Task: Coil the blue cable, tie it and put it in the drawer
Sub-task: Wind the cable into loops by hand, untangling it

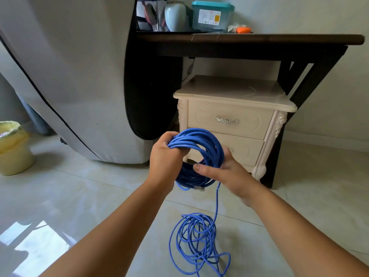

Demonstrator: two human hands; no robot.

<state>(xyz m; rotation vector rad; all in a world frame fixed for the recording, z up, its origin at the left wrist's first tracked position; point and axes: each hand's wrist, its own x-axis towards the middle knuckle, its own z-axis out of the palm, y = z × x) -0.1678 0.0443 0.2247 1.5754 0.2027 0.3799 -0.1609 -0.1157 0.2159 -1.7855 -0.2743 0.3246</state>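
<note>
A pale tiled floor (95,196) is seen in front of a cream nightstand (235,90), which is set under a dark wooden table (249,40). Both the upper drawer (229,108) and the lower drawer (247,148) of the nightstand are closed. A pale vase (175,16) and a teal-lidded plastic box (211,17) are stood on the table, and a yellow bin (14,152) is placed on the floor at the far left. The blue cable (201,136) is partly wound into a round coil, held up in front of the lower drawer. The coil's left side is clenched by the left hand (164,158), with the fingers curled round the strands. Its lower right part is grasped by the right hand (229,172), with the thumb laid across the front. One strand is let down from the coil to a loose tangle (195,242) of the same cable lying on the floor between the forearms.
</note>
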